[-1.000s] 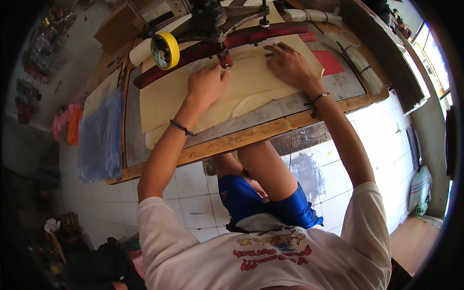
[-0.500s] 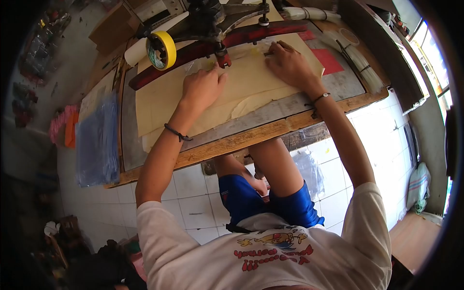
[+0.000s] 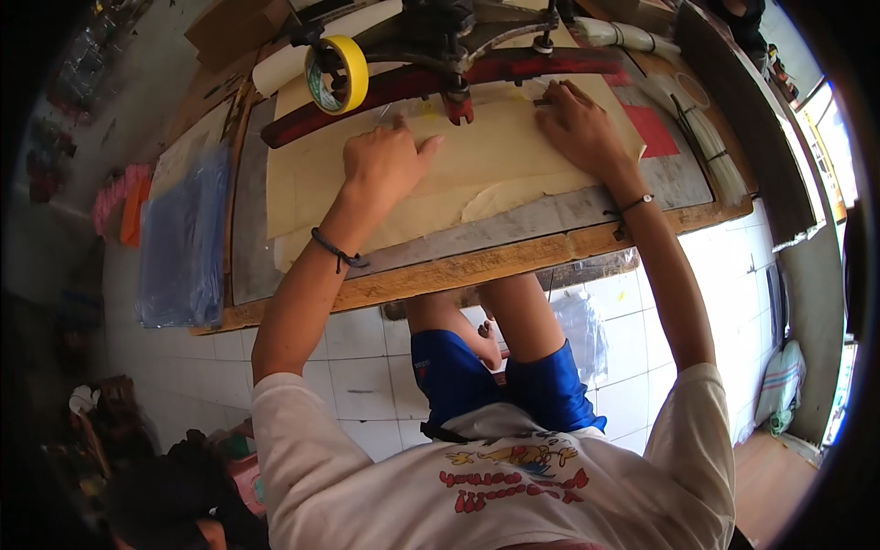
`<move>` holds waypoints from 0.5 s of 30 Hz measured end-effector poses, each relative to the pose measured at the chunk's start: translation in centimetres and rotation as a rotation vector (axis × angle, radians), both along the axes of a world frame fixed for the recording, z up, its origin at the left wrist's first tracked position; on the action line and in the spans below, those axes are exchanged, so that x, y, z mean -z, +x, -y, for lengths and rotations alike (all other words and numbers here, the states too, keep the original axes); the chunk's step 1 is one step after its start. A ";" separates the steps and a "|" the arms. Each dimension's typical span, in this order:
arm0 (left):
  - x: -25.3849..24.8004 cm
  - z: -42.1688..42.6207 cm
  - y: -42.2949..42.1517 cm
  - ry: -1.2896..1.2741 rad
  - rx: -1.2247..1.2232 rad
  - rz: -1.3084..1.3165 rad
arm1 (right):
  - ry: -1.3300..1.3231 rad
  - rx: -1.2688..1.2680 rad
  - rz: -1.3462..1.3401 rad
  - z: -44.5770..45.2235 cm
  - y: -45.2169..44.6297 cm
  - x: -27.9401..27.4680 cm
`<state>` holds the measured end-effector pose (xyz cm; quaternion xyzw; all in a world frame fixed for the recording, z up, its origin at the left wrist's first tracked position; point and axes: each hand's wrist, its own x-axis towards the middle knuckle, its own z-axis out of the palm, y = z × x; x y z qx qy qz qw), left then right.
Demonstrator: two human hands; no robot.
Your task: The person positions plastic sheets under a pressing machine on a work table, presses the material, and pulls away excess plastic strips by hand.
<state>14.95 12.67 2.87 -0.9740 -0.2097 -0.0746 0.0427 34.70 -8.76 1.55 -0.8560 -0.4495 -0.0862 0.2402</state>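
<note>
A tan sheet point(image 3: 440, 197) with a torn, wrinkled near edge covers much of the worktable. Across its far side runs a long red bar point(image 3: 385, 89) of a press-like machine, with a dark metal arm point(image 3: 467, 41) above. Clear plastic point(image 3: 522, 94) with small yellow marks lies along the bar, partly hidden. My left hand point(image 3: 385, 163) rests on the sheet, thumb spread out, fingertips near the plastic. To the right, my right hand point(image 3: 582, 133) lies with bent, slightly parted fingers at the plastic's edge. Neither hand visibly grips anything; some fingertips are hard to make out.
A yellow tape roll point(image 3: 353, 73) hangs on the machine. Clear bluish plastic sleeves point(image 3: 183, 238) drape over the table's left edge. Bundled pale strips point(image 3: 706, 137) and a red piece point(image 3: 653, 131) lie at right. A wooden edge point(image 3: 458, 272) borders the table's front.
The view has shifted, so the table and machine appear farther right. My left thumb now sticks out farther from the hand, and its fingertips are farther from the red fork-shaped fitting.
</note>
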 end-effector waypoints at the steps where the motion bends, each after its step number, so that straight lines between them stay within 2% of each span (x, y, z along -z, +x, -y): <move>1: 0.0 -0.3 0.0 0.012 0.009 0.015 | 0.008 -0.004 0.024 -0.1 0.3 0.3; 12: 0.0 -0.1 0.0 -0.051 0.004 -0.040 | 0.088 -0.053 0.129 0.2 0.9 1.7; 15: -0.5 0.1 0.0 -0.066 -0.003 -0.079 | 0.052 -0.050 0.055 0.3 0.3 1.1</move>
